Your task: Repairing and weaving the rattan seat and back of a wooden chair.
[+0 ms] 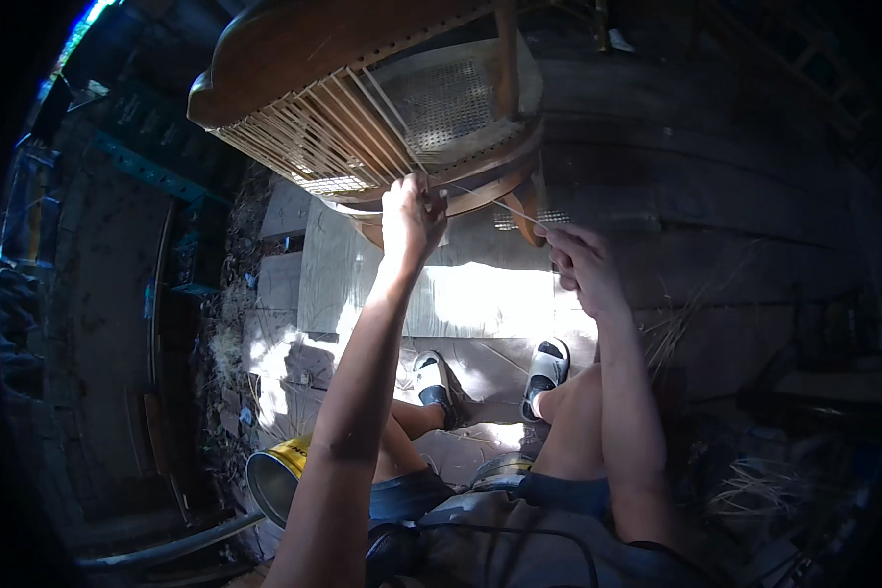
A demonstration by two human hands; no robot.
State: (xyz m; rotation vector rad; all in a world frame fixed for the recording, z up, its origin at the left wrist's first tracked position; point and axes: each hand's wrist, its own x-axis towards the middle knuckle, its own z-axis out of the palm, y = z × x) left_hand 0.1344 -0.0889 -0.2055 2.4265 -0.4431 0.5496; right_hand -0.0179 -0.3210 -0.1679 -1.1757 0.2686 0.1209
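1. A wooden chair lies tipped over in front of the seated person, its back toward the upper left and its woven cane seat facing the camera.
2. Loose cane strands run side by side across the chair's frame, from its dark top rail down to the round seat rim.
3. The left hand is raised to the seat rim, its grip closed narrow on the lower ends of the strands.
4. The right hand sits lower and to the right, just off the rim, fingers pinched on a thin strand that runs taut up and left toward the left hand.
5. The two hands are near each other but apart.
6. Below them, both feet in sandals rest on a sunlit stone floor.
7. A yellow tin lies on its side by the left thigh, open mouth toward the camera.
8. Dry straw lies scattered at the lower right.
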